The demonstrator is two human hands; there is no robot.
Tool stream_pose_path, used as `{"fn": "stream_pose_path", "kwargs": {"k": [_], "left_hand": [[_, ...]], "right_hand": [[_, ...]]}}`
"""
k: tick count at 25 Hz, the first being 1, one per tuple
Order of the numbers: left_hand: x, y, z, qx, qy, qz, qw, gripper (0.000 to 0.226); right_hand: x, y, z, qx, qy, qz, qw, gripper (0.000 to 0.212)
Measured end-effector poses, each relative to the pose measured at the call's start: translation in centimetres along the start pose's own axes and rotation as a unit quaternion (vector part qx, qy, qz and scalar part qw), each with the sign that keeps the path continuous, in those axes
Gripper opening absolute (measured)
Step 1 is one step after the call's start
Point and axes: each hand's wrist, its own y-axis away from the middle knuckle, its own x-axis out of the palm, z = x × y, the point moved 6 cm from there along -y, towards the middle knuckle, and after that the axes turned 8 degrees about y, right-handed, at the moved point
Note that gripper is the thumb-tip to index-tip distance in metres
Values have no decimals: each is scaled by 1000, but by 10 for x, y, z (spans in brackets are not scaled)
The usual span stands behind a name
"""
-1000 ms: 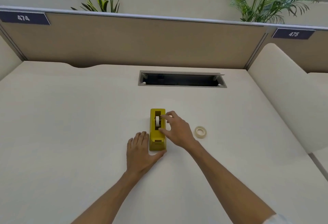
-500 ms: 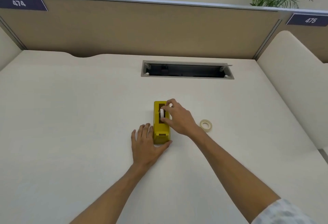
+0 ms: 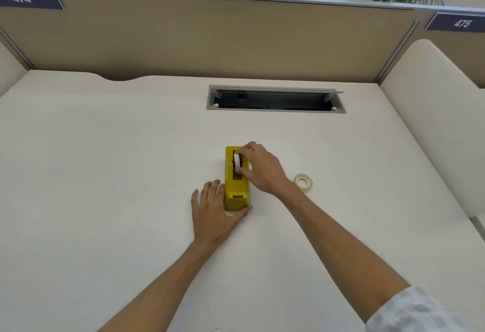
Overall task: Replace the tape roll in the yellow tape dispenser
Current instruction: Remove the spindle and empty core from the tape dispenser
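Yellow tape dispenser (image 3: 237,187) on cream desk (image 3: 105,174) | right hand (image 3: 262,171) pinches roll (image 3: 237,161) | left hand (image 3: 215,213) flat

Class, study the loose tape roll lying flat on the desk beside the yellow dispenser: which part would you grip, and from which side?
Grip the pale, translucent loose tape roll across its outer rim, coming down from above. It lies flat on the cream desk with its hole facing up and bare desk all round, so thumb and fingers can probably pinch opposite edges.

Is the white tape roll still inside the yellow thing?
Yes, in. The white tape roll sits in the yellow tape dispenser slot, pinched by the right hand.
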Motion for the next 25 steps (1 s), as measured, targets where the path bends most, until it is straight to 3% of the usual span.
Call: {"fn": "stream_pose_path", "kwargs": {"k": [7, 11, 19, 25], "left_hand": [[-10, -1, 6, 20, 93, 19, 995, 79], [-20, -3, 9, 16, 167, 26, 985, 62], [-59, -20, -20, 33, 325, -69, 943, 38], [-75, -23, -42, 57, 376, -74, 922, 31]], "right_hand": [[-2, 6, 2, 0, -53, -14, 999, 43], [-7, 8, 2, 1, -96, -29, 995, 42], [-26, 25, 11, -21, -160, -43, 986, 39], [-40, 48, 21, -48, -171, -52, 983, 37]]}}
